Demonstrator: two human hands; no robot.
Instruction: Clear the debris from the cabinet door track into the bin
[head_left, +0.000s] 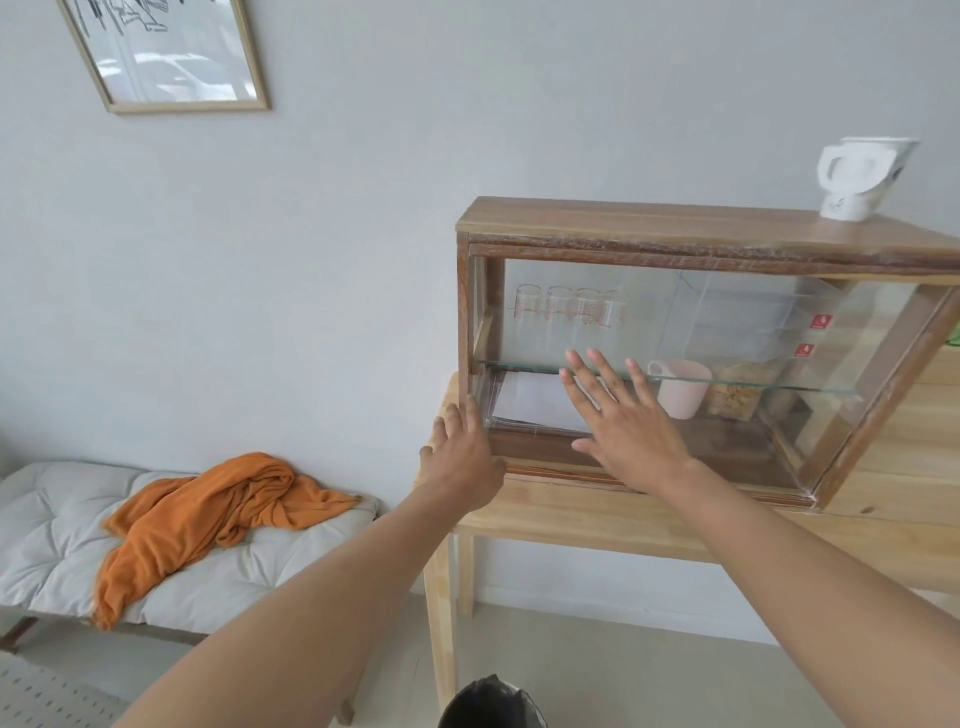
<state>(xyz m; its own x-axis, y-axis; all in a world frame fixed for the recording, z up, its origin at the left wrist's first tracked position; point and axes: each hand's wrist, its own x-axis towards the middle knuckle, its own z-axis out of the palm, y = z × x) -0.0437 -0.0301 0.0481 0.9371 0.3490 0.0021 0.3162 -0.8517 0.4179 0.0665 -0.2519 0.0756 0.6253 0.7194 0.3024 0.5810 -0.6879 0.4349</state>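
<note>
The right hand (631, 423) lies flat, fingers spread, on the cabinet's glass door (649, 364); the left hand (462, 447) cups its corner, holding nothing. Glass is slippery and fragile (push with the palm). The track (561, 474) runs below; the bin (491, 704) stands underneath.

Pale grey wall bearing a wood-framed picture (169, 54); below it, a tufted grey bench (57, 525) draped with an orange cloth (208, 519); light wooden table (597, 525) at right; pale floor (597, 670); soft, even daylight
</note>
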